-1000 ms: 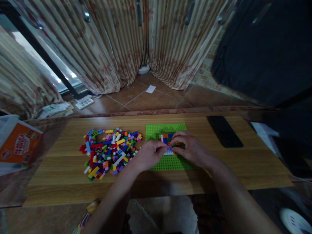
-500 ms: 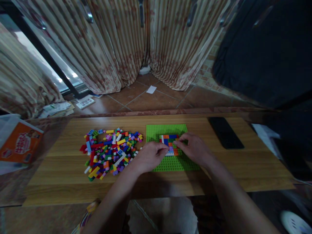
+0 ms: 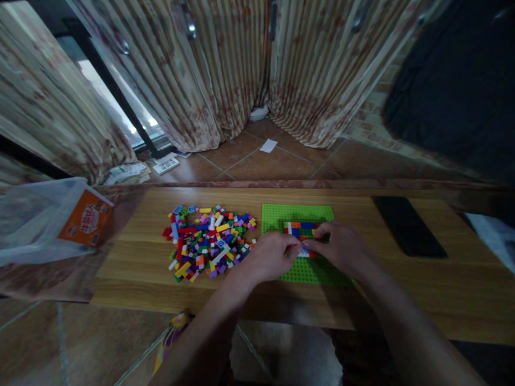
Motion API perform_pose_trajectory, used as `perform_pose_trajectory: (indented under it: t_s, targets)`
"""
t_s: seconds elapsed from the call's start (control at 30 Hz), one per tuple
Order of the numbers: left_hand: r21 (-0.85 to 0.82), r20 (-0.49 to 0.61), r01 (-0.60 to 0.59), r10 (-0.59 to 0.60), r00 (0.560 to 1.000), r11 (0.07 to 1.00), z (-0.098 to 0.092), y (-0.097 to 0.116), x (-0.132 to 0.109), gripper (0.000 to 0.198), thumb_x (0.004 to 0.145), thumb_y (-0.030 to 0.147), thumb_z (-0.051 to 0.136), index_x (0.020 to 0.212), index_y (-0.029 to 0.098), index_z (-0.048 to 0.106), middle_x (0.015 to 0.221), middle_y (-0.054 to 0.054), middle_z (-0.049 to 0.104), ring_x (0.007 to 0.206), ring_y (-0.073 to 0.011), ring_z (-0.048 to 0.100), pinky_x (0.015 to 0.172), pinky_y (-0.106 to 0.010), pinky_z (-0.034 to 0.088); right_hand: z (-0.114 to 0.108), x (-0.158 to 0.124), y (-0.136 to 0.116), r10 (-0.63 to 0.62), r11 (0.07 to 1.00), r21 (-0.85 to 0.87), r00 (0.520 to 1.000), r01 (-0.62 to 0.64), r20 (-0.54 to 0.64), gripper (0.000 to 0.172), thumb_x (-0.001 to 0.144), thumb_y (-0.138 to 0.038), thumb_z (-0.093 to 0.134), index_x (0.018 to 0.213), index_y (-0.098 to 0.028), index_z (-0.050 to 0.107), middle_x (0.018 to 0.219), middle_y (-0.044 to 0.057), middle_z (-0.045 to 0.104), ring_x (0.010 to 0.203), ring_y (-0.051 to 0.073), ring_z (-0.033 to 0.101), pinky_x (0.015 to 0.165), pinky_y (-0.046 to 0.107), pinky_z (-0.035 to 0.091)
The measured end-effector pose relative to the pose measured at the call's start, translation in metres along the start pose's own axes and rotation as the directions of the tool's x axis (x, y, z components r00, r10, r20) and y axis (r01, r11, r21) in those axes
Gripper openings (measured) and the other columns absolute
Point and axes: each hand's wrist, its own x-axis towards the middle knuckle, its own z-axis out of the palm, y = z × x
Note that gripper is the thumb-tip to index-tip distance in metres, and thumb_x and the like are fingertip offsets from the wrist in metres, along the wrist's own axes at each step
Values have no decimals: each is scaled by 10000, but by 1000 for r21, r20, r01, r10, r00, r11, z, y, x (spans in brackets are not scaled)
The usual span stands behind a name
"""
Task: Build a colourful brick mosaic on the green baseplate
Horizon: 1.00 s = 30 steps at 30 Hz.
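Observation:
A green studded baseplate (image 3: 298, 212) lies on the wooden table, bearing a block of coloured toy bricks (image 3: 308, 225) in white, blue, orange, red and yellow. My left hand (image 3: 273, 257) is over the left side of these bricks, thumb and forefinger pinched together. From the right, my right hand (image 3: 340, 245) reaches over them with its fingertips close to those of the left. Whatever may be between either hand's fingertips is too small to make out. The hands cover part of the brick block.
Left of the baseplate is a heap of loose bricks (image 3: 209, 241). A black phone-like slab (image 3: 408, 228) lies on the table (image 3: 132, 268) to the right. Beyond the table's left end stands a clear plastic box (image 3: 36, 214) with an orange label. Curtains hang behind.
The view has swung left, so everything sits further right. My right hand's fingertips have come toward the left hand's, and the two nearly meet over the bricks.

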Motion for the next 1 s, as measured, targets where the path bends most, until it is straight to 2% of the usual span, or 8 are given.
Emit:
perform_pose_trajectory:
  t_s: [0.23, 0.37, 0.53, 0.7, 0.73, 0.83, 0.93, 1.0]
  targets:
    - [53, -18, 9, -8, 1000, 999, 4, -1, 0, 285, 888, 242, 444, 848, 178, 718, 730, -41, 688, 643, -147, 594, 596, -243, 406, 3, 4, 7, 62, 998, 2, 996, -62, 63, 294, 698, -521, 661, 636, -236, 625, 735, 54, 656, 685, 243, 603, 608, 358, 417]
    - [-13, -53, -20, 20, 998, 1000, -6, -3, -2, 272, 886, 232, 452, 842, 182, 715, 743, -23, 691, 665, -135, 596, 617, -228, 424, 2, 3, 9, 13, 1000, 26, 998, -15, 69, 322, 707, -551, 633, 625, -241, 618, 729, 48, 660, 683, 237, 605, 621, 362, 424]
    - [-121, -213, 15, -40, 976, 993, -42, -28, -13, 294, 898, 270, 440, 911, 156, 711, 765, -5, 677, 710, -125, 595, 659, -209, 438, 0, 3, 12, 1, 996, 86, 996, -9, 87, 363, 723, -589, 609, 636, -237, 634, 738, 57, 671, 672, 232, 614, 624, 363, 439]
    - [-173, -425, 126, -189, 885, 977, -83, -67, -35, 276, 871, 282, 478, 855, 131, 709, 759, -6, 677, 714, -133, 594, 679, -220, 457, -1, 4, 11, -8, 997, 76, 996, 1, 89, 355, 679, -584, 647, 614, -238, 606, 699, 46, 652, 642, 232, 608, 592, 356, 428]
    - [-164, -465, 144, -205, 861, 976, -89, -73, -39, 259, 856, 272, 497, 847, 130, 714, 759, -9, 681, 719, -137, 600, 683, -223, 459, 0, 3, 10, -7, 998, 56, 997, 3, 82, 350, 664, -577, 661, 602, -240, 590, 692, 43, 645, 634, 231, 602, 585, 356, 424]
    - [-95, -494, 220, -238, 836, 971, -97, -80, -45, 222, 824, 232, 532, 859, 140, 731, 754, -12, 691, 706, -141, 607, 699, -233, 466, 1, 2, 8, 11, 1000, 15, 997, -12, 72, 327, 663, -551, 675, 595, -249, 573, 700, 53, 640, 632, 234, 591, 569, 358, 419]
    - [30, -473, 282, -235, 849, 959, -95, -75, -44, 209, 794, 199, 561, 882, 160, 746, 831, -37, 709, 728, -157, 620, 726, -256, 474, 1, 1, 6, 35, 999, 2, 996, -35, 86, 327, 664, -551, 678, 617, -242, 585, 714, 54, 638, 648, 235, 591, 579, 356, 428]
    - [134, -433, 301, -218, 875, 944, -90, -67, -40, 219, 777, 196, 584, 918, 176, 750, 893, -56, 713, 774, -180, 631, 755, -281, 479, 1, 0, 6, 39, 999, -8, 995, -38, 87, 344, 666, -565, 674, 637, -231, 596, 727, 49, 634, 671, 234, 593, 606, 358, 437]
